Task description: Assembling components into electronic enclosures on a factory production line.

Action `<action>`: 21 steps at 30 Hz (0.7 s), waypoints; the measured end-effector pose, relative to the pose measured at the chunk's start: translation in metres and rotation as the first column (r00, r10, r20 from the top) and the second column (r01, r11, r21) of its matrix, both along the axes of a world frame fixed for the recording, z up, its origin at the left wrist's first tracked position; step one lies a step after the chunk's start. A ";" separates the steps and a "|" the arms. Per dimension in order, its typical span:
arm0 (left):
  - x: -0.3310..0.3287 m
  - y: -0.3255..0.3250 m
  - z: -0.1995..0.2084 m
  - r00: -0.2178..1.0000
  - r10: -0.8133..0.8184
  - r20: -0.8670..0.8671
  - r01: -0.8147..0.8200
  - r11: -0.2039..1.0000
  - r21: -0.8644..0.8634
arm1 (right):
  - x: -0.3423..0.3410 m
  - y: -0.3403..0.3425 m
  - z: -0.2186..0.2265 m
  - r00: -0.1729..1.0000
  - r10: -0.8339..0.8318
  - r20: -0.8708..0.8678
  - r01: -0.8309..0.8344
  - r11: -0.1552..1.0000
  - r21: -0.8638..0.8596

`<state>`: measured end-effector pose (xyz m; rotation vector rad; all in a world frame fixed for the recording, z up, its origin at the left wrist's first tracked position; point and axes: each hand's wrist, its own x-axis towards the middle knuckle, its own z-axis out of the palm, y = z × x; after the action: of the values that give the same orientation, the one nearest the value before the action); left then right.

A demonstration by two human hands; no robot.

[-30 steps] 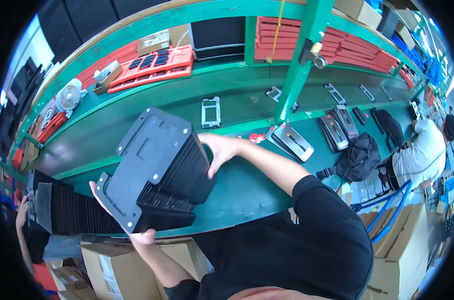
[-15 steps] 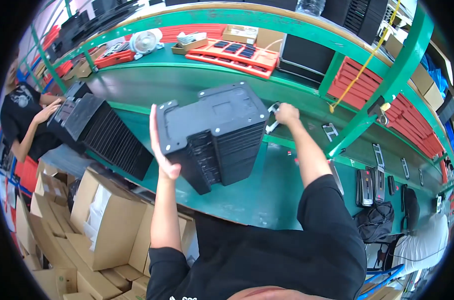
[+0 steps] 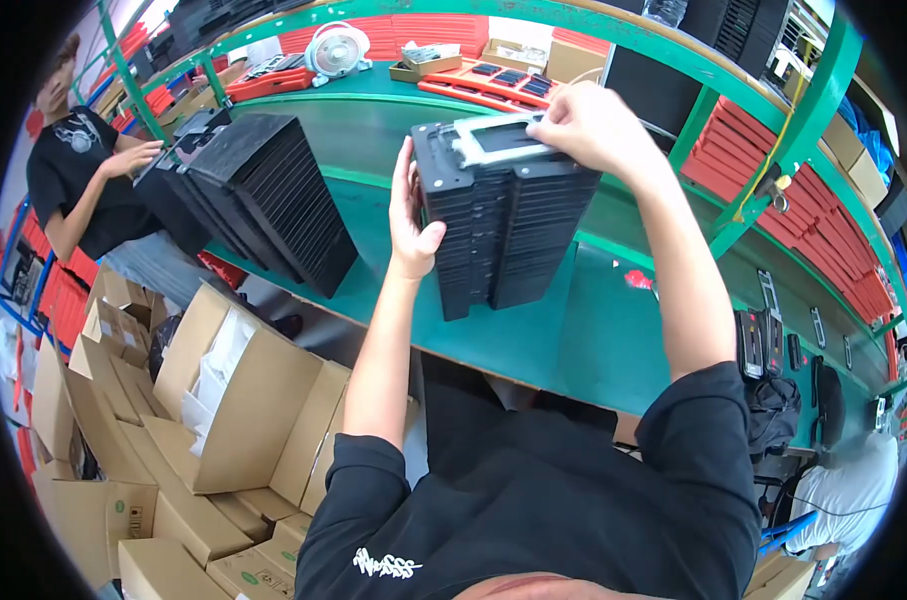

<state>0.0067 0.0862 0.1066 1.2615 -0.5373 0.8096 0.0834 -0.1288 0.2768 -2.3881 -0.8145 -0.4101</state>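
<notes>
A tall stack of ribbed black plastic trays (image 3: 533, 235) stands upright on the green bench in front of me. My left hand (image 3: 414, 228) rests against its left side, fingers stretched upward and thumb toward the near face. Over the stack's top, my right hand (image 3: 595, 128) pinches the right end of a flat silver metal bracket (image 3: 513, 154) with an open rectangular middle. The bracket lies along the top, and I cannot tell whether it sits fully flat. My palm hides its far right end.
Another black stack (image 3: 288, 205) is on the left, with a co-worker's hands (image 3: 138, 158) beside it. Cardboard boxes (image 3: 263, 430) crowd the lower left. A green shelf post (image 3: 798, 140) rises on the right, near more silver brackets (image 3: 767, 291). A white fan (image 3: 337, 52) stands at the back.
My right hand has brought the silver bracket from the right of the stack onto its top. My left hand stays at the stack's left side. The view has shifted, placing the stack farther right.
</notes>
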 end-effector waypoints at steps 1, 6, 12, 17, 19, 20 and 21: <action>0.001 0.001 -0.001 1.000 0.007 0.001 -0.007 1.000 0.006 | -0.010 0.012 -0.001 0.984 -0.095 0.148 0.118 0.981 -0.153; 0.006 -0.004 0.002 1.000 -0.013 -0.003 0.013 0.999 0.029 | -0.017 0.016 0.027 0.994 -0.106 0.034 0.110 0.885 -0.453; -0.002 0.010 -0.009 0.998 0.046 0.040 -0.046 0.999 0.018 | -0.022 0.023 0.029 0.991 0.044 0.128 0.020 0.888 -0.459; -0.072 0.058 -0.058 0.554 0.807 0.207 -0.815 0.474 0.333 | -0.030 0.010 0.018 0.987 0.067 0.148 -0.013 0.940 -0.341; -0.087 0.102 -0.071 0.270 0.961 0.061 -0.920 0.239 0.312 | -0.035 0.009 0.016 0.985 0.089 0.151 -0.039 0.952 -0.304; -0.094 0.118 -0.073 0.167 0.979 -0.117 -0.911 0.198 0.361 | -0.036 0.011 0.014 0.988 0.094 0.122 -0.060 0.965 -0.257; -0.089 0.124 -0.078 0.150 0.981 -0.125 -0.916 0.186 0.355 | -0.034 0.014 0.015 0.986 0.113 0.125 -0.076 0.961 -0.266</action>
<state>-0.0824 0.2106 0.0285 1.8923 0.6850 1.6001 0.0491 -0.1152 0.2920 -2.5693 -1.1019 -0.4596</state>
